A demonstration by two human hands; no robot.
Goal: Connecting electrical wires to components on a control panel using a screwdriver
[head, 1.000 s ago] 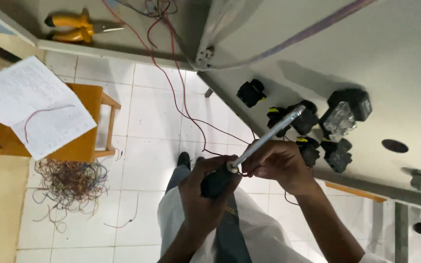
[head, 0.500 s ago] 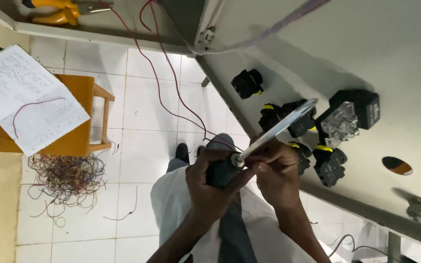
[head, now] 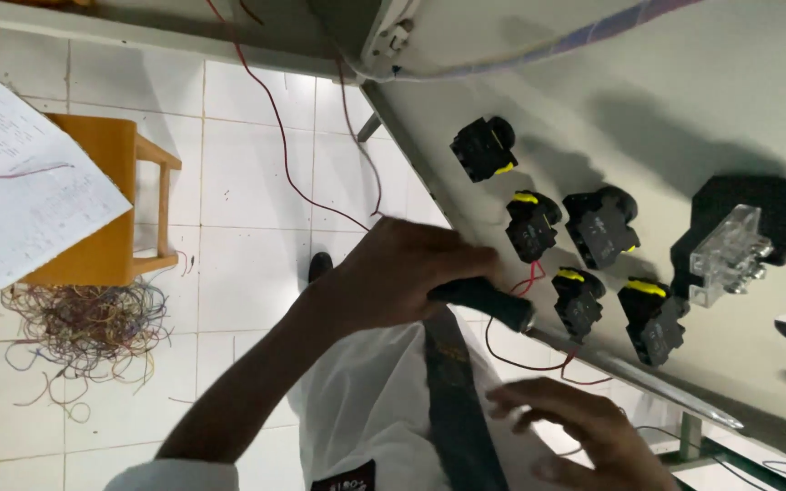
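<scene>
My left hand is closed around the dark handle of a screwdriver, whose metal shaft runs down and right along the lower edge of the grey panel, just below the black-and-yellow switch blocks and a thin red wire. My right hand hovers beneath the shaft, fingers loosely spread, holding nothing. Farther left, a wooden stool carries a paper sheet above a tangle of wire scraps on the tiled floor.

The screwdriver swings round: its shaft, pointing up toward the black components earlier, now lies low along the panel edge, tip to the right. The left hand keeps the handle; the right hand has let go and spreads open below the shaft.
</scene>
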